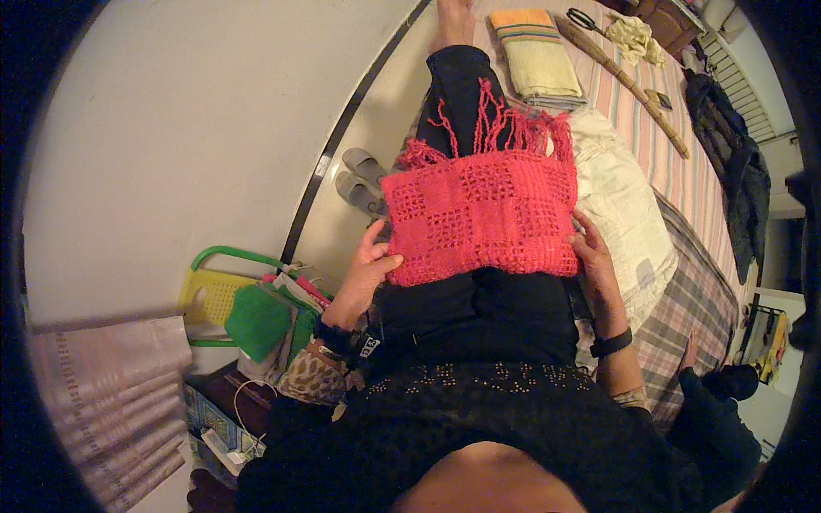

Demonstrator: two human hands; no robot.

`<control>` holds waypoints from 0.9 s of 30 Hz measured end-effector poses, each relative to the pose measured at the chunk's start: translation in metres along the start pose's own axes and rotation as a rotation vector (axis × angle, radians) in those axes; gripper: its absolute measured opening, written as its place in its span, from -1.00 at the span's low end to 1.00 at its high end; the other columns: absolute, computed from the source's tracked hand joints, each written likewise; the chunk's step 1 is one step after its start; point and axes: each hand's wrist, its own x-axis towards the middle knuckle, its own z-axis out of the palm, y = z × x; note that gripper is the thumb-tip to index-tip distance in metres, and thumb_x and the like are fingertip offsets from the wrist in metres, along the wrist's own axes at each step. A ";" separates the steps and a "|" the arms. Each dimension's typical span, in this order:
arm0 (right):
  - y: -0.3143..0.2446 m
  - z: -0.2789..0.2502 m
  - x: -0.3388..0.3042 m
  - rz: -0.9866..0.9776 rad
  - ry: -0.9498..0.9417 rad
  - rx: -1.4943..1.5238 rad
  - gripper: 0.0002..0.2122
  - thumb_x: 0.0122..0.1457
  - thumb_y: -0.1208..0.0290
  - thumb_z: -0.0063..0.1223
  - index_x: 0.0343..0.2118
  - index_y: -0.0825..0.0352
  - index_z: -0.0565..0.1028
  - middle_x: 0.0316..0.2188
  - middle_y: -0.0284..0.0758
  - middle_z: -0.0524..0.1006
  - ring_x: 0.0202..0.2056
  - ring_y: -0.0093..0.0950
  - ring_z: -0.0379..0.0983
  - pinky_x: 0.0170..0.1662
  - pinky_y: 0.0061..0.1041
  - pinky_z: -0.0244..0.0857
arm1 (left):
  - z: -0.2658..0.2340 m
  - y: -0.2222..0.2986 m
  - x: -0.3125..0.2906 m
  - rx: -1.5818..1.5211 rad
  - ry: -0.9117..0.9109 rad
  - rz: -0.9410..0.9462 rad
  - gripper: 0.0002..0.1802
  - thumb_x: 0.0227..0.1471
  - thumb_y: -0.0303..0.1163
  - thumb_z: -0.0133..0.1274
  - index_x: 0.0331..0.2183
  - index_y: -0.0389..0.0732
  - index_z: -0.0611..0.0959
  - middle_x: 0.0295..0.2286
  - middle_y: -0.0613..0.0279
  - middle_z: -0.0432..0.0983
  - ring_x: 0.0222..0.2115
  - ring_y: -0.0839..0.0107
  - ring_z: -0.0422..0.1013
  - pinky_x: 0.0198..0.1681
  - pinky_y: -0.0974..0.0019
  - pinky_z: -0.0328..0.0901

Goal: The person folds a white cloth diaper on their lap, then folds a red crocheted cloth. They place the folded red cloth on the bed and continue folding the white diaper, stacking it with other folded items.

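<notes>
— Looking down, what did the hands have?

— A red crocheted shawl [479, 218] lay across the lap, folded to a rectangle, fringe still loose at the far edge. The left hand [366, 272] pinched its near left corner; the right hand [593, 256] lay flat along its right side, fingers closed against it.

— Folding finished?

— Seemingly mostly; more folds could follow.

— Any containers?

— A yellow basket [205, 295] with green handles held green cloth [256, 321].

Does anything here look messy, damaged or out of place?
Nothing looks damaged. The red open-knit fringed shawl lies folded on the lap, held at its lower corners by the left hand and right hand. Its tassels are tangled. Black-handled scissors lie loose on the striped bedcover.
</notes>
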 end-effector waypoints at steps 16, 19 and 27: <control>-0.009 0.078 0.034 -0.727 -0.050 -1.183 -0.48 0.26 0.17 -0.08 0.23 0.32 0.26 0.28 -0.05 0.15 0.31 -0.10 0.02 0.34 -0.26 -0.14 | 0.081 0.028 0.049 1.446 -0.061 0.801 -0.24 0.11 -0.04 0.02 0.26 -0.12 0.23 0.28 0.01 0.01 0.32 0.02 -0.14 0.32 -0.04 -0.19; 0.001 0.058 0.043 -0.584 -0.073 -0.955 -0.45 0.31 0.17 -0.22 0.28 0.37 0.15 0.32 -0.07 0.08 0.35 -0.18 -0.06 0.36 -0.32 -0.22 | 0.057 0.021 0.057 1.347 -0.060 0.734 -0.14 0.06 0.00 0.09 0.28 -0.13 0.18 0.29 -0.03 -0.07 0.32 -0.02 -0.17 0.33 -0.02 -0.19; 0.011 0.027 0.031 -0.419 -0.114 -0.765 -0.40 0.33 0.09 -0.34 0.31 0.41 0.06 0.34 -0.09 0.04 0.37 -0.24 -0.12 0.37 -0.35 -0.28 | 0.047 0.029 0.048 1.260 -0.023 0.704 -0.08 0.03 0.06 0.10 0.26 -0.20 0.18 0.28 -0.10 -0.05 0.31 -0.02 -0.13 0.31 -0.06 -0.18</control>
